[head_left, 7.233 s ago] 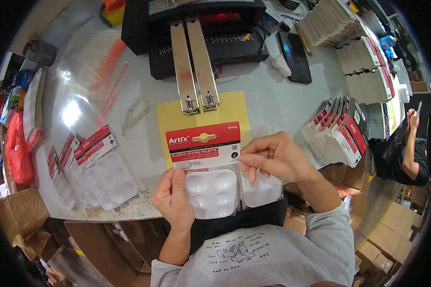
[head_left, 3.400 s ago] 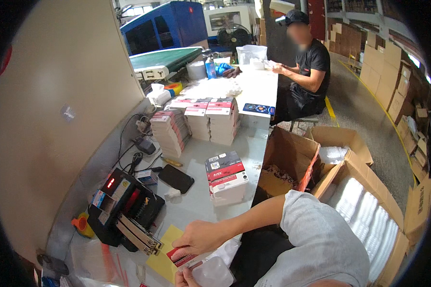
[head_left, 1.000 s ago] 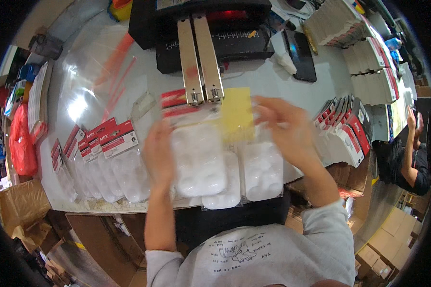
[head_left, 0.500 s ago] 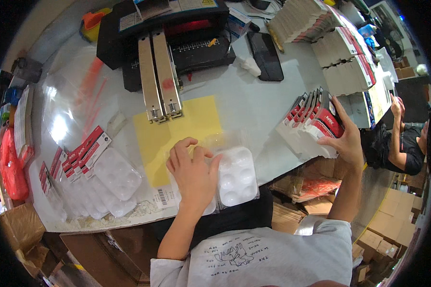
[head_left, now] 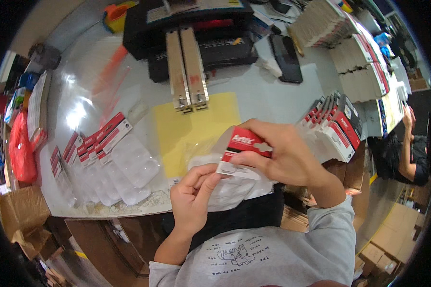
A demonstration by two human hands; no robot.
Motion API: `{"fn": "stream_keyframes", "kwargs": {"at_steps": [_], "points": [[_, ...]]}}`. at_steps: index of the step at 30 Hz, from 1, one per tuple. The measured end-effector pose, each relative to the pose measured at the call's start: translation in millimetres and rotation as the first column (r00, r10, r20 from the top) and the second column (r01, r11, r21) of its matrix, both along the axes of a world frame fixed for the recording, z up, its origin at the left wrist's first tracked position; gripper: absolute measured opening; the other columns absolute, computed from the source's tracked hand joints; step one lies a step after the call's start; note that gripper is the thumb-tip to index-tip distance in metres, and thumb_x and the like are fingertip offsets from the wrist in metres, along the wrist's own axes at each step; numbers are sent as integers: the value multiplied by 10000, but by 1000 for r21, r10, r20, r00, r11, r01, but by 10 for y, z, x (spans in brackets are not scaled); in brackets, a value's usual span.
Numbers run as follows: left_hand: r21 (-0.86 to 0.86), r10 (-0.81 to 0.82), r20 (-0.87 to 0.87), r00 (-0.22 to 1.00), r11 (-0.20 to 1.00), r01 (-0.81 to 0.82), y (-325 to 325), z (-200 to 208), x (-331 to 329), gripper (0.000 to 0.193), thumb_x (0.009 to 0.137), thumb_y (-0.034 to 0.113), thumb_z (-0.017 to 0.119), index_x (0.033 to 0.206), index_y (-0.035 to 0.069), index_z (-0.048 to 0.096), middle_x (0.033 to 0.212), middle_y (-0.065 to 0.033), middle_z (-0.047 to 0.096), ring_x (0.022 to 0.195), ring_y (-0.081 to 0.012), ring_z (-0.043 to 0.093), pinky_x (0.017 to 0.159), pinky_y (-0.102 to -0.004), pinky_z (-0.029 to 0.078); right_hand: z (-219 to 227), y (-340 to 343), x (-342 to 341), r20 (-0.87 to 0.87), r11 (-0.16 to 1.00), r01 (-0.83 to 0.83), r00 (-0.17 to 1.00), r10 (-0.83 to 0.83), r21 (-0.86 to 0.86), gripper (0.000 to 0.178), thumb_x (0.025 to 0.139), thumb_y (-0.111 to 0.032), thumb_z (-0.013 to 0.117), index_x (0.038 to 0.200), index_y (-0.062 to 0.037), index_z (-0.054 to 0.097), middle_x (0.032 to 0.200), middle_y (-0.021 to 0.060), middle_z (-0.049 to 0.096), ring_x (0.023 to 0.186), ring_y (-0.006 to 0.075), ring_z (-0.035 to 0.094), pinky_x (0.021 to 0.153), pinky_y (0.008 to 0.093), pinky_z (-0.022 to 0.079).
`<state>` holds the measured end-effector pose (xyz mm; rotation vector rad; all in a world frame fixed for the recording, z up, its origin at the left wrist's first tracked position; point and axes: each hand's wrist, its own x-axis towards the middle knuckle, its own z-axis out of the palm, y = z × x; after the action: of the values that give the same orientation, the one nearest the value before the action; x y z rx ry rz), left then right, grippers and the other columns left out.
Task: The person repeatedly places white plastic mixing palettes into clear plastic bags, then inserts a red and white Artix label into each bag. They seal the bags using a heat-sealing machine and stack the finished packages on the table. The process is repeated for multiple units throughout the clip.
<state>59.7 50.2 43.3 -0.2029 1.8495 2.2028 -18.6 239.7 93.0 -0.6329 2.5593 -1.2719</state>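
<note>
My right hand (head_left: 289, 155) grips a folded red-and-white header card (head_left: 243, 139) between thumb and fingers, above the table's front edge. Closed in a pinch, my left hand (head_left: 191, 198) meets the card's lower left corner. Beneath the card are white plastic paint palettes (head_left: 242, 191) with round wells, with clear film around them; the hands and card partly cover them. A fanned stack of the same header cards (head_left: 337, 129) lies to the right. On the left, bagged palettes with cards on top (head_left: 134, 165) overlap in a row.
A black machine with two metal bars (head_left: 189, 71) stands at the back, a yellow sheet (head_left: 177, 129) in front of it. Clear plastic film (head_left: 76, 91) covers the left side. A black phone (head_left: 286, 57) and tall card stacks (head_left: 364, 79) are at the right. Another person (head_left: 407, 153) is beyond.
My right hand has come from the card stack to the middle, bringing a header card. My left hand has shifted from lying over the palettes to a pinch at the card's corner.
</note>
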Motion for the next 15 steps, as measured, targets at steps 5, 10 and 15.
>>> {"fn": "stream_keyframes", "kwargs": {"at_steps": [5, 10, 15], "points": [[-59, 82, -3, 997, 995, -82, -117, -32, 7, 144, 900, 59, 538, 957, -55, 605, 895, -93, 676, 829, -103, 607, 752, -215, 467, -220, -303, -2, -61, 1000, 19, 998, -19, 11, 290, 743, -224, 733, 869, -5, 592, 694, 143, 593, 593, 271, 586, 542, 297, 443], [-32, 73, 11, 997, 997, -73, -151, -73, -14, 147, 902, 91, 548, 941, -33, 618, 826, -73, 675, 730, -71, 568, 677, -203, 451, -299, -393, 5, -301, 995, 52, 953, -25, 82, 323, 722, -322, 731, 716, -68, 530, 586, 88, 559, 491, 258, 551, 444, 333, 412], [-216, 69, 0, 998, 974, -67, -184, -98, -10, 145, 898, 102, 563, 859, -33, 599, 754, -16, 631, 676, -38, 506, 614, -175, 399, -356, -431, 0, -420, 989, 20, 906, 43, 145, 330, 702, -314, 738, 675, -80, 507, 570, 66, 549, 468, 218, 545, 416, 310, 401]]}}
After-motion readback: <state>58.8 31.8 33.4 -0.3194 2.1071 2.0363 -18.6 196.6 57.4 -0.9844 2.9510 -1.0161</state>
